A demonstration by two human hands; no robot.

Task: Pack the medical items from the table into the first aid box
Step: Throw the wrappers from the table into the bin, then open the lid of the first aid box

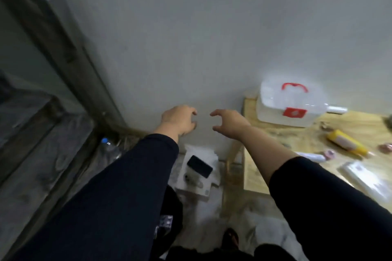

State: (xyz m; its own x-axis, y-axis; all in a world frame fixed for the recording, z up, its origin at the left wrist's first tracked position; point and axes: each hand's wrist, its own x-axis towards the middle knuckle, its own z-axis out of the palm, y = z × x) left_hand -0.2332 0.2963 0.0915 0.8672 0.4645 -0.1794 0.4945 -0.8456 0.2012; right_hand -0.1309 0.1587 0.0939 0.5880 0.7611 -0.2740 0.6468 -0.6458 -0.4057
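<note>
I have both arms stretched far forward, dark sleeves pushed back; my left hand (179,121) and right hand (230,122) face each other, fingers (216,113) curled (both empty), apart.

Head view looks down (table (297,140) at right).

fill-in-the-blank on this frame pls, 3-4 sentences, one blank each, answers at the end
1. The first aid box on the wooden table has a handle coloured ____.
2. The lid of the box is ____.
3. The left hand and right hand each hold ____.
4. The yellow tube lies on the ____.

Missing words: red; closed; nothing; table
</note>
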